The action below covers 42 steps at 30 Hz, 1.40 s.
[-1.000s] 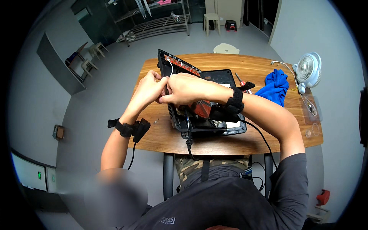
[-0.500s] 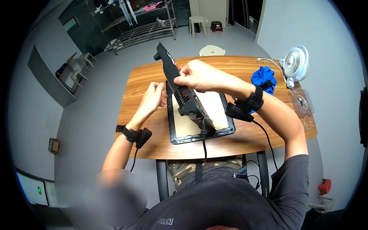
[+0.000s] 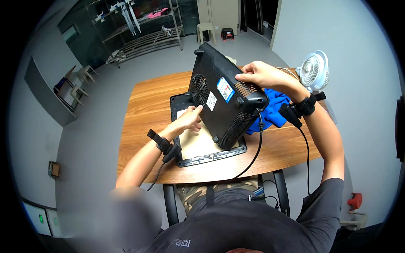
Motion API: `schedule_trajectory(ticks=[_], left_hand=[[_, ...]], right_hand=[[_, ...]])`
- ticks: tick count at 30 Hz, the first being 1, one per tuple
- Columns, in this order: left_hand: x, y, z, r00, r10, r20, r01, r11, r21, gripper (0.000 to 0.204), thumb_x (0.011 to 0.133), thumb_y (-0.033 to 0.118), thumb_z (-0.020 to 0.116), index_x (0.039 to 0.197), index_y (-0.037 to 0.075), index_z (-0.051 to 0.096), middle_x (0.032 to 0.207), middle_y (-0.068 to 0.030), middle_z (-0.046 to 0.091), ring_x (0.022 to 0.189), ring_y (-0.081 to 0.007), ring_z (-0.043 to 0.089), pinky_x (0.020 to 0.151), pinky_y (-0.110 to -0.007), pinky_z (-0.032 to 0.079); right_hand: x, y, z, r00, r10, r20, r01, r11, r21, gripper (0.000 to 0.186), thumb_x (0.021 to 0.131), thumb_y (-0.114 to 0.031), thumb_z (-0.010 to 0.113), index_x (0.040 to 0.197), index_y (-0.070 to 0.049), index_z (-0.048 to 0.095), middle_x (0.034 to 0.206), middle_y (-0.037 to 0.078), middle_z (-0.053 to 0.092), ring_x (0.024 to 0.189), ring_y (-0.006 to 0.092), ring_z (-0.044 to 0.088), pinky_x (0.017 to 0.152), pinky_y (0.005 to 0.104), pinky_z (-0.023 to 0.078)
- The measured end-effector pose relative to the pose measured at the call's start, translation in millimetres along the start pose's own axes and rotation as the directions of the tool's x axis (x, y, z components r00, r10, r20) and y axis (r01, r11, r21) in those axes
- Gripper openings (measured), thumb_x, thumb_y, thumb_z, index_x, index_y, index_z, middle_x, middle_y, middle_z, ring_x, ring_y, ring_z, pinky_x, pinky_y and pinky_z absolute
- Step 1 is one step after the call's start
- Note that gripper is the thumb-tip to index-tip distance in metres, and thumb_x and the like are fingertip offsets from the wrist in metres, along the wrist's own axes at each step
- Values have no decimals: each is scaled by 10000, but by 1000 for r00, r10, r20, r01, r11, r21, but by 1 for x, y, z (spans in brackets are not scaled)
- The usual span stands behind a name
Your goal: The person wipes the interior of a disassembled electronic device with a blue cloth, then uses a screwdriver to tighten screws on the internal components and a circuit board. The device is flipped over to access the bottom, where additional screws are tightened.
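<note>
Tilted up above the table is the black plastic base of an induction cooker (image 3: pixel 211 122), its underside facing me, with a round fan grille, vent slots, small feet and stickers. My right hand (image 3: pixel 263 76) grips its upper right edge, thumb on the underside and fingers behind, partly hidden. My left hand (image 3: pixel 190 120) is at the underside below the fan grille, fingers apart, its fingertips close to the surface; contact is hard to tell. Beneath lies a black-framed panel (image 3: pixel 185 162) with a pale inner face, partly covered by the base. A black power cord (image 3: pixel 258 145) hangs from the base's right corner.
A crumpled blue cloth (image 3: pixel 276 110) lies behind the base on the right of the wooden table (image 3: pixel 147 99). A small white fan (image 3: pixel 313 72) stands at the table's right edge. Black straps with cabled devices (image 3: pixel 166 147) sit on both wrists. A shelf rack (image 3: pixel 143 42) stands far back.
The cooker base has turned from nearly edge-on to show its underside, as my right hand moved right with it. My left hand has moved right and nearer to me, toward the underside.
</note>
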<state>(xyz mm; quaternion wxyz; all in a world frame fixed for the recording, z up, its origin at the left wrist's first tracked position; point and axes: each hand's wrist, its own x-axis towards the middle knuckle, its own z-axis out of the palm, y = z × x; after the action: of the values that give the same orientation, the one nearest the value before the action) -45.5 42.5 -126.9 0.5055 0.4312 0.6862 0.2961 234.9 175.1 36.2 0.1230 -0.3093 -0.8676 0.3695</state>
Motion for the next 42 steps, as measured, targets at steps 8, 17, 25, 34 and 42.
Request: schedule_trajectory(ticks=[8,17,25,34,42], left_hand=[[15,4,21,995,-44,87,70,942,-328,684,1093,485,382,1522,-44,315,1356,-262,523,1252,-378,591,1064,-493,497],[-2,16,45,998,-70,1,56,787,-615,660,1073,454,396,1516,-34,404,1469,-254,505,1344,-349,512,1169,-485,391],[8,26,45,975,-224,5,165,707,-687,824,903,610,597,1376,-60,514,1328,-207,573,1268,-345,555,1129,-502,414],[-1,29,41,981,-193,4,138,688,-712,822,891,590,612,1355,-81,514,1322,-225,576,1249,-344,567,1120,-515,419],[-24,54,39,988,-153,-6,103,690,-717,789,872,565,650,1319,-71,514,1225,-186,568,1191,-329,551,1080,-502,426]], right_hand=[[-20,19,-11,998,67,10,-66,997,-43,648,881,-514,803,1131,80,738,951,142,746,834,168,683,765,305,544],[-18,41,-10,995,103,-7,-103,993,-50,829,856,-603,788,1284,95,656,1122,246,727,1004,271,721,896,340,556],[-19,33,-5,997,70,16,-71,998,2,936,823,-636,809,1284,151,597,1101,244,719,1003,249,712,898,318,553],[-17,32,3,995,88,-57,-95,986,-135,869,844,-634,791,1204,141,634,1034,222,730,951,250,719,840,319,566],[-25,32,4,996,89,-16,-90,994,-54,853,865,-659,758,1176,126,636,1022,212,722,960,249,712,827,325,561]])
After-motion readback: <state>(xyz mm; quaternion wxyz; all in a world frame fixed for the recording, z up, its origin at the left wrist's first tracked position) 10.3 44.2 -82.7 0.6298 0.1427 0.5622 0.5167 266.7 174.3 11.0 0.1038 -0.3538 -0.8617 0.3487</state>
